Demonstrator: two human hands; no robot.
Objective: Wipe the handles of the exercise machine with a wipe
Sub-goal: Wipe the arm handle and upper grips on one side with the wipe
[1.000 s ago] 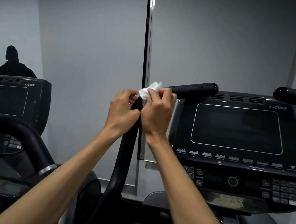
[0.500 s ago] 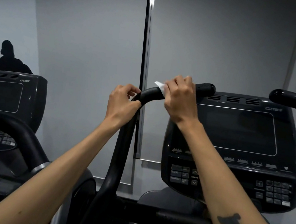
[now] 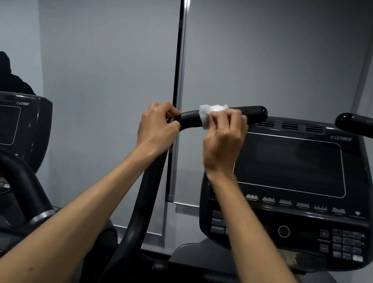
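Note:
The machine's black left handle point(image 3: 254, 112) rises as a curved bar and bends right toward its rounded tip. My left hand point(image 3: 157, 128) grips the handle at the bend. Just right of it, my right hand point(image 3: 224, 140) presses a white wipe point(image 3: 210, 114) around the horizontal part of the handle, fingers wrapped over it. The wipe sticks out on the left side of my fingers. A second black handle point(image 3: 372, 131) juts in from the right edge, untouched.
The machine's black console point(image 3: 296, 183) with a dark screen and keypad stands right behind the handle. Another machine's console point(image 3: 5, 122) and curved bar point(image 3: 5, 169) are at left. A dark figure of a person point(image 3: 5, 76) shows at far left. Grey blinds fill the background.
My right hand slid with the wipe from the bend out along the horizontal part of the handle, and more of the wipe now shows. My left hand kept its grip at the bend.

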